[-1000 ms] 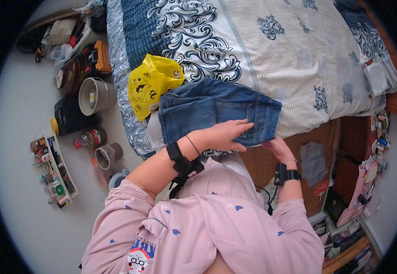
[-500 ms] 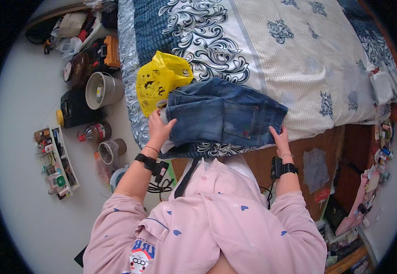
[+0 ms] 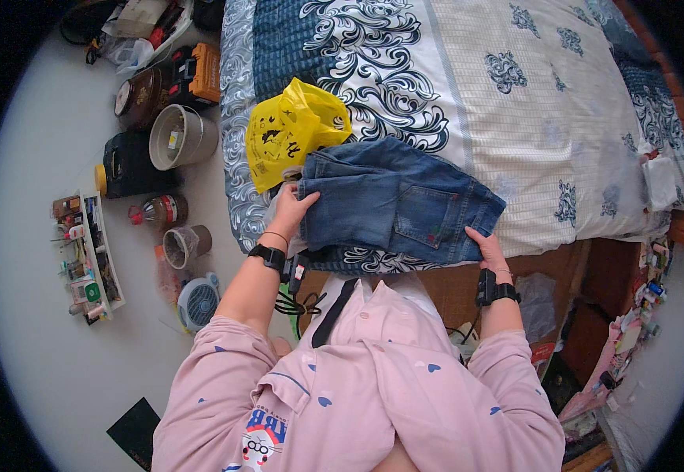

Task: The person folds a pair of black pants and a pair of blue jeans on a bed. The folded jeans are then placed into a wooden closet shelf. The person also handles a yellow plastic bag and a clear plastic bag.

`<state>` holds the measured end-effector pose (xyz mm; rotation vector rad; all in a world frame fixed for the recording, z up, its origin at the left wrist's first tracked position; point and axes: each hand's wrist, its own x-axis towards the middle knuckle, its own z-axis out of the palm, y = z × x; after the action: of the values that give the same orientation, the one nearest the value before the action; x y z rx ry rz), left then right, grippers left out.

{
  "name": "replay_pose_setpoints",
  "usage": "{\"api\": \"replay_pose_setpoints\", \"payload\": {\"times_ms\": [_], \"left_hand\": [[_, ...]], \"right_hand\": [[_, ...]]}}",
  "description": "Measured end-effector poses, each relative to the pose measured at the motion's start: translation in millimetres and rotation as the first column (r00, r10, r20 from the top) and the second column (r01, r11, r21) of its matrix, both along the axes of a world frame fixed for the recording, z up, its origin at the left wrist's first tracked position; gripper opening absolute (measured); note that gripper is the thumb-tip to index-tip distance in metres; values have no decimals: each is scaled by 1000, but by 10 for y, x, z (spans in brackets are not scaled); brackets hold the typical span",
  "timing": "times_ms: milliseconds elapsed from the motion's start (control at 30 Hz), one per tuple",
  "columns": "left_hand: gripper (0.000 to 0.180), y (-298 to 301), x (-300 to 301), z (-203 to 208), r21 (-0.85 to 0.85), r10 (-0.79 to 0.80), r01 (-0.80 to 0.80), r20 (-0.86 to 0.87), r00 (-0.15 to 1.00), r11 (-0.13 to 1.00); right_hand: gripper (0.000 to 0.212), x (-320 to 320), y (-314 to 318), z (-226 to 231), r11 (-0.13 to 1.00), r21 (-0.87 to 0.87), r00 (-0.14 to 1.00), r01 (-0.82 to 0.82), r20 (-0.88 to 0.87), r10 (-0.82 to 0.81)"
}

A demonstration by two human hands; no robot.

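Patterned bedspread (image 3: 542, 145): lying beneath folded blue denim jeans (image 3: 369, 203), which are resting near its edge. Yellow plastic bag (image 3: 288, 130): sitting at the jeans' far left corner. Left hand (image 3: 289, 207): pinching the jeans' left edge, thumb uppermost. Right hand (image 3: 490, 248): pinching their right end likewise. I am judging them mostly folded, ends not yet lying even.

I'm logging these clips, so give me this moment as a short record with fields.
Left hand: holds the left end of the jeans
Right hand: holds their right end, thumb on top
Jeans state: folded, on the patterned bed
Next to jeans: yellow bag
At far left: beige bucket, blue fan
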<state>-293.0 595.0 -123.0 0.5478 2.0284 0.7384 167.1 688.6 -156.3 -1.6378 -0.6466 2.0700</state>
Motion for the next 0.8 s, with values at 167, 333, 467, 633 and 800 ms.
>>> {"api": "replay_pose_setpoints", "payload": {"times_ms": [167, 333, 467, 633, 800], "left_hand": [[42, 114, 248, 340, -50, 94, -80, 418, 904, 996], [29, 187, 369, 461, 60, -10, -23, 499, 867, 998], [28, 383, 551, 876, 193, -302, 265, 198, 932, 945], [31, 603, 1359, 1354, 368, -492, 585, -320, 809, 723], [54, 562, 2231, 1444, 221, -707, 877, -523, 476, 427]], "right_hand": [[41, -38, -52, 190, 998, -11, 997, 55, 48, -54], [35, -33, -138, 378, 995, 99, 999, 30, 38, -34], [31, -161, -224, 529, 980, 187, 998, 66, -16, -64], [31, -761, -323, 1329, 973, 115, 968, 202, -172, -180], [45, -1077, -475, 1684, 939, 5, 858, 344, -408, -312]]}}
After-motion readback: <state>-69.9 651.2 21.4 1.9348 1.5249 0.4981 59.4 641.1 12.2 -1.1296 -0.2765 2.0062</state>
